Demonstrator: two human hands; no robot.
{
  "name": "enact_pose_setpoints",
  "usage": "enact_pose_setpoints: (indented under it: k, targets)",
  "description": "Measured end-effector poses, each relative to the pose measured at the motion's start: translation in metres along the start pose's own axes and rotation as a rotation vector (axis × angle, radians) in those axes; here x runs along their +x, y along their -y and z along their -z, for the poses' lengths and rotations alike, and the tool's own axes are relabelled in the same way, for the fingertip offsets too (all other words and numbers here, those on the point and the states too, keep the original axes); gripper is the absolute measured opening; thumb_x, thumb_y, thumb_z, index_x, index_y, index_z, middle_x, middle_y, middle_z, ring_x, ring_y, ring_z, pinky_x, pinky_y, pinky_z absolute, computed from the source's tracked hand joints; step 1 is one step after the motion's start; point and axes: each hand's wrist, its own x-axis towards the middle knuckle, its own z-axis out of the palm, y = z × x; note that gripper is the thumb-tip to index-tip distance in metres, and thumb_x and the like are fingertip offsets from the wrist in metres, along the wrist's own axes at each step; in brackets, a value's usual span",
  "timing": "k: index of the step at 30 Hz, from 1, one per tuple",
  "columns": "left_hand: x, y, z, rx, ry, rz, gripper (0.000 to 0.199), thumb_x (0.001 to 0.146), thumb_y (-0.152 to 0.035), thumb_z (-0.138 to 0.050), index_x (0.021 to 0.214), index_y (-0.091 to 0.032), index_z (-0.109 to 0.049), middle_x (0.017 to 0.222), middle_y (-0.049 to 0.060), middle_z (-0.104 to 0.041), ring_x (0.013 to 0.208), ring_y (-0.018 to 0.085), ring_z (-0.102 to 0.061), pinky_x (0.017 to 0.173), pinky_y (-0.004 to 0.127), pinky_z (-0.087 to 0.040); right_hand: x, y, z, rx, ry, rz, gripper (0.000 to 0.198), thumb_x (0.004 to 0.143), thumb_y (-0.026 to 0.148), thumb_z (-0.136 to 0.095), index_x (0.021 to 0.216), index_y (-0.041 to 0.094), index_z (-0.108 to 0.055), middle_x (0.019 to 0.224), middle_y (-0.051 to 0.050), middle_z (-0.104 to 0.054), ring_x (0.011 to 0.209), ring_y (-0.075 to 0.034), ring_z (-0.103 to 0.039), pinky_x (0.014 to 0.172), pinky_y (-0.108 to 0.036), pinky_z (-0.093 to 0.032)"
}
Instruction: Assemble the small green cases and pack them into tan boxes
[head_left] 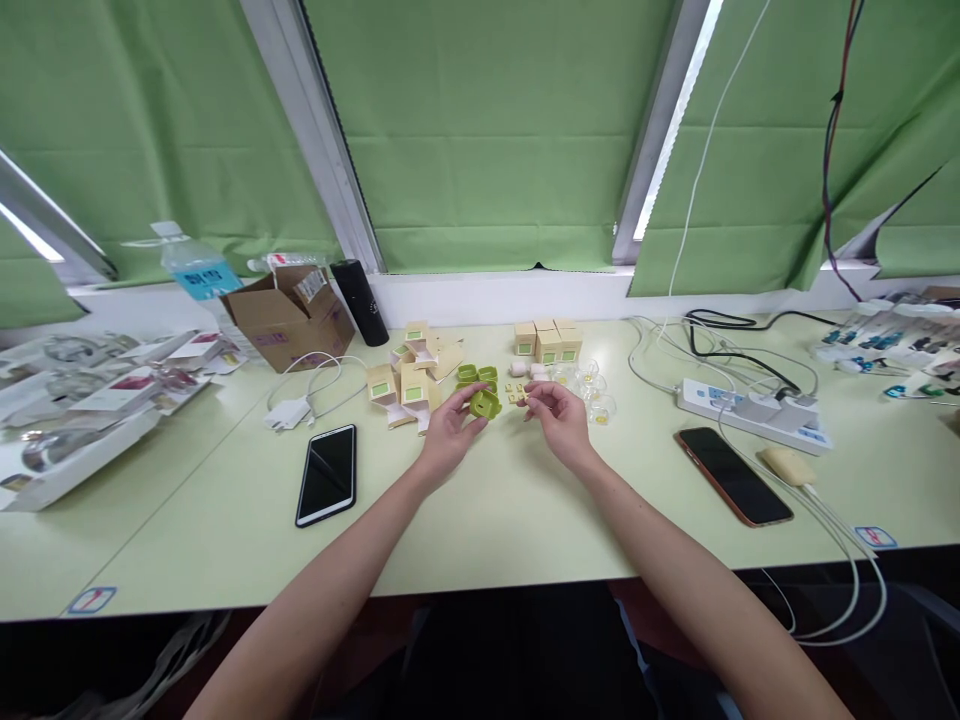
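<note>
My left hand [448,438] is closed on the edge of a small olive-green plastic case [486,403], tilted with its hollow side showing. My right hand [564,428] has its thumb and fingertips pinched together just right of the case; whatever is between them is too small to name. Several tiny yellow plastic pieces [513,389] lie on the table beside those fingertips. Behind the held case sit more green cases [487,374]. Small pale pink cylinders [518,370] and clear round plastic parts [601,409] are near my right hand.
Opened cardboard boxes [414,384] lie left, and small closed boxes [548,345] stand at the back. A phone [328,475] and white charger [288,413] are left; another phone [733,475] and a power strip [750,412] with cables are right. A brown carton [300,330] stands behind.
</note>
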Motion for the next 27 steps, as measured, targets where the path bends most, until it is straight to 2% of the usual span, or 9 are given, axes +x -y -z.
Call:
enact_pose_setpoints:
  k: [6, 12, 18, 23, 27]
  targets:
    - [0.000, -0.001, 0.001, -0.167, 0.096, 0.087, 0.060, 0.087, -0.038, -0.085, 0.141, -0.019, -0.065, 0.140, 0.015, -0.069, 0.127, 0.028, -0.067, 0.114, 0.045, -0.051, 0.000, 0.006, -0.002, 0.345, 0.026, -0.214, 0.039, 0.071, 0.048, -0.095, 0.082, 0.021, -0.071, 0.092, -0.004, -0.078, 0.081, -0.020, -0.080, 0.073, -0.033, -0.069]
    - [0.002, 0.008, 0.003, -0.199, 0.109, 0.080, 0.060, 0.086, -0.036, -0.085, 0.141, -0.021, -0.066, 0.139, 0.015, -0.069, 0.114, 0.025, -0.071, 0.099, 0.041, -0.060, 0.001, 0.004, 0.003, 0.436, 0.029, -0.329, 0.046, 0.062, 0.048, -0.102, 0.082, 0.020, -0.071, 0.082, -0.005, -0.082, 0.078, -0.021, -0.082, 0.079, -0.033, -0.070]
    - [0.001, 0.012, 0.003, -0.191, 0.106, 0.094, 0.060, 0.085, -0.038, -0.086, 0.140, -0.021, -0.067, 0.139, 0.016, -0.068, 0.115, 0.027, -0.071, 0.094, 0.039, -0.061, 0.001, 0.000, 0.002, 0.392, -0.012, -0.363, 0.050, 0.060, 0.047, -0.101, 0.086, 0.021, -0.067, 0.069, 0.000, -0.075, 0.070, -0.020, -0.080, 0.069, -0.032, -0.070]
    - [0.000, 0.004, 0.003, -0.193, 0.140, 0.129, 0.059, 0.086, -0.036, -0.085, 0.140, -0.022, -0.066, 0.140, 0.015, -0.068, 0.118, 0.027, -0.069, 0.095, 0.038, -0.060, 0.002, -0.002, -0.001, 0.338, -0.060, -0.333, 0.046, 0.066, 0.048, -0.095, 0.086, 0.024, -0.062, 0.070, 0.006, -0.067, 0.065, -0.018, -0.078, 0.067, -0.035, -0.070]
    - [0.000, 0.001, 0.003, -0.213, 0.149, 0.139, 0.061, 0.085, -0.038, -0.086, 0.140, -0.021, -0.067, 0.142, 0.017, -0.068, 0.119, 0.028, -0.069, 0.091, 0.036, -0.059, 0.001, 0.000, -0.003, 0.276, -0.024, -0.271, 0.041, 0.073, 0.054, -0.089, 0.082, 0.023, -0.063, 0.075, 0.004, -0.067, 0.064, -0.016, -0.075, 0.067, -0.036, -0.068]
